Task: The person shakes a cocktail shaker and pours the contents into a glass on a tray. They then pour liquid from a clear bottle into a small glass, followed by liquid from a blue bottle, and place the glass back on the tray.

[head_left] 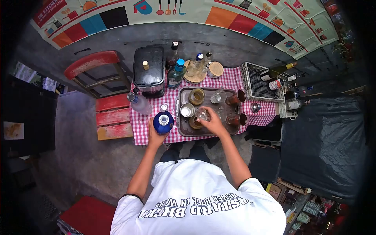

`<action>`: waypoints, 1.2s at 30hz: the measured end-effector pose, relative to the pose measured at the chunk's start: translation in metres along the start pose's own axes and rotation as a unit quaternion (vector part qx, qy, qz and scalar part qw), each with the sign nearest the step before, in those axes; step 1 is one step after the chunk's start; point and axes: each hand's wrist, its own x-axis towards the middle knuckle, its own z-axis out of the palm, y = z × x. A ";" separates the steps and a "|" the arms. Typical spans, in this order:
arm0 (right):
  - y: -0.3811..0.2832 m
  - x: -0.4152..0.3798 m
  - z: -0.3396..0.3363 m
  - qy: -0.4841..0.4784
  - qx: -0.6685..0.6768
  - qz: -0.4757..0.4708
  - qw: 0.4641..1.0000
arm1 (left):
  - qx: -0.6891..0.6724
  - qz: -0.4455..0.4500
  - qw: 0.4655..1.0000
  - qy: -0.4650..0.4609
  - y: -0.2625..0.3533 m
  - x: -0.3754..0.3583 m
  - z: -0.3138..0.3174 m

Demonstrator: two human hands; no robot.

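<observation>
My left hand [156, 135] is wrapped round a dark blue bottle [163, 122] at the front left of the table; the bottle's pale open mouth faces up. Over the brown tray [181, 131], my right hand [214, 123] grips a small clear glass [202, 113]. Just under that glass is an amber glass [194, 124], partly hidden. A metal cup [187, 111] and a second amber glass [196, 96] stand close by on the tray. Further right are a clear tumbler [218, 96] and two reddish-brown tumblers [235, 97]. A small shiny metal piece [164, 107] lies behind the blue bottle.
A frosted bottle [140, 104] and a black lidded bin [149, 68] stand on the left of the checked tablecloth [141, 129]. Several bottles, one teal-capped [177, 73], line the back. On the right, a wire rack [254, 92] holds more bottles. A red chair [113, 114] adjoins the table.
</observation>
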 end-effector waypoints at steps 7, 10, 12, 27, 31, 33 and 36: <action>-0.003 0.029 0.001 -0.026 -0.203 -0.071 0.976 | 0.006 -0.050 0.998 -0.030 -0.023 0.004 0.008; -0.006 0.037 0.000 -0.052 -0.239 -0.056 0.968 | -0.019 -0.060 0.998 -0.022 -0.032 0.005 0.010; -0.005 0.043 0.001 -0.074 -0.277 -0.057 0.956 | -0.038 -0.070 0.996 -0.029 -0.042 0.005 0.014; -0.049 0.049 0.002 -0.101 -0.394 -0.090 0.909 | -0.047 -0.074 0.995 -0.044 -0.046 0.009 0.010; -0.054 0.050 0.005 -0.107 -0.397 -0.086 0.908 | -0.074 -0.070 0.994 -0.033 -0.052 0.011 0.009; -0.052 0.049 0.009 -0.094 -0.365 -0.111 0.920 | -0.063 -0.059 0.996 -0.016 -0.049 0.010 0.009; -0.052 0.040 0.022 -0.085 -0.314 -0.097 0.941 | -0.056 -0.059 0.997 0.001 -0.055 0.008 0.008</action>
